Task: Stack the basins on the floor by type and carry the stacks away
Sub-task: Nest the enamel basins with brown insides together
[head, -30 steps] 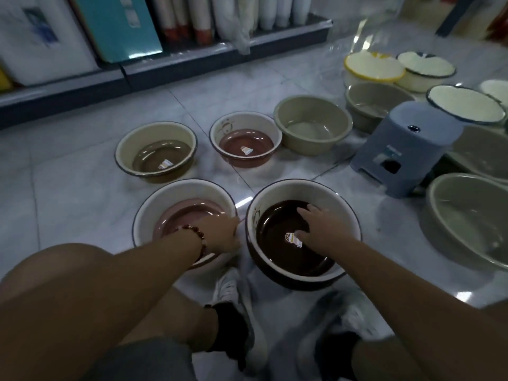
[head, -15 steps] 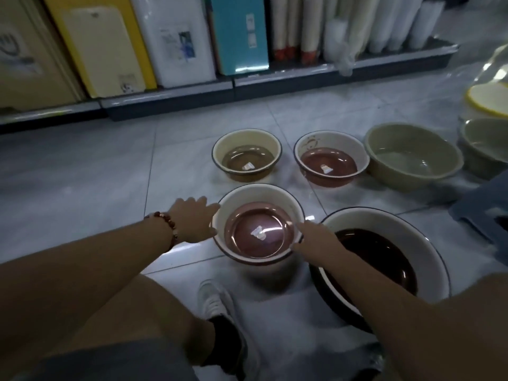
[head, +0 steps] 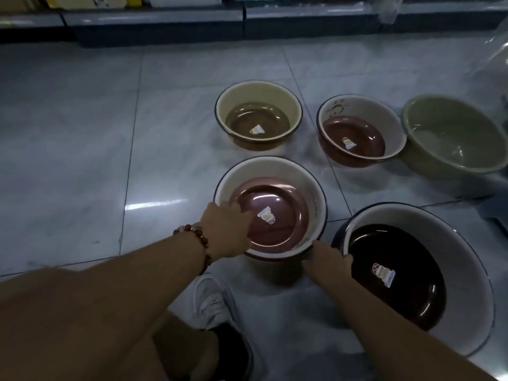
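Observation:
A white basin with a pink bottom [head: 275,169] sits on the tiled floor right in front of me. My left hand [head: 226,229] grips its left rim, fingers reaching inside. My right hand [head: 327,261] holds its near right rim, in the gap next to a larger white basin with a dark brown bottom [head: 456,243]. Farther back stand a cream basin with a brown bottom [head: 258,94], a white basin with a red-brown bottom [head: 365,105] and a plain green basin [head: 453,138].
A low shelf base [head: 165,26] runs along the back. My white shoe [head: 211,301] is on the floor below the pink basin. A dark stool edge [head: 497,215] shows at the right. Open tiles [head: 82,160] lie to the left.
My left hand moved from beside the pink basin onto its left rim, fingers now inside. My right hand stays at the right rim. The view has tilted down and closer.

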